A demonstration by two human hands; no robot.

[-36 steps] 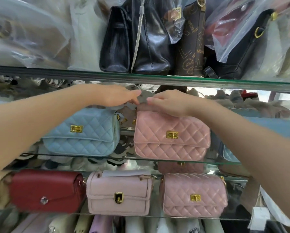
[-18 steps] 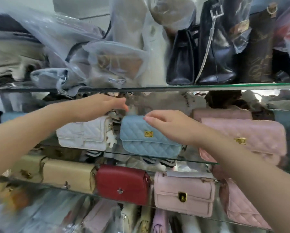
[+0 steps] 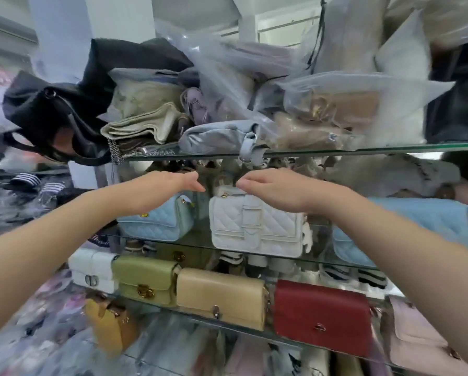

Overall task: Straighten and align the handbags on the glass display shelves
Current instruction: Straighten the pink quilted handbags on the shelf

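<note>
My left hand [image 3: 173, 185] hovers flat and released, fingers straight, above the pale blue quilted leather handbag [image 3: 157, 221] near the left end of the middle glass shelf [image 3: 197, 240]. My right hand [image 3: 271, 187] reaches over the top of the white quilted handbag with a front strap [image 3: 254, 229], which stands upright at the shelf's front edge just beside the blue one. I cannot tell whether its bent fingers grasp anything. A dark tag [image 3: 100, 238] at the shelf's left corner bears script too blurred to read.
</note>
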